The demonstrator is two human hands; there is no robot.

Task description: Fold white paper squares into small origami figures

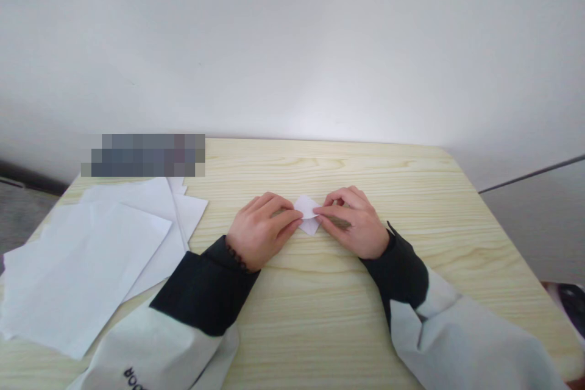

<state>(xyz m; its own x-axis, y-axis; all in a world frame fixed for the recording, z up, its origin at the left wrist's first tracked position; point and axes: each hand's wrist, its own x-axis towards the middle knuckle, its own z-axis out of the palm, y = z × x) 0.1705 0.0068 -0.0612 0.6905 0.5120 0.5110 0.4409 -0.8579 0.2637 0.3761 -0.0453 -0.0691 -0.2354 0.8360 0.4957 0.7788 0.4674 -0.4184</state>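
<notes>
A small folded piece of white paper (307,205) is held between both hands near the middle of the table. Its outline is roughly diamond-shaped, with a crease or raised flap running across it. My left hand (264,228) pinches its left corner between thumb and fingers. On the other side, my right hand (354,222) grips the right corner in the same kind of pinch. The fingertips cover both side corners, while the upper and lower points show.
Several loose sheets of white paper (86,268) lie overlapping on the left of the wooden table (315,329). A blurred-out dark object (144,155) is at the back left. Behind the table rises a white wall (292,42).
</notes>
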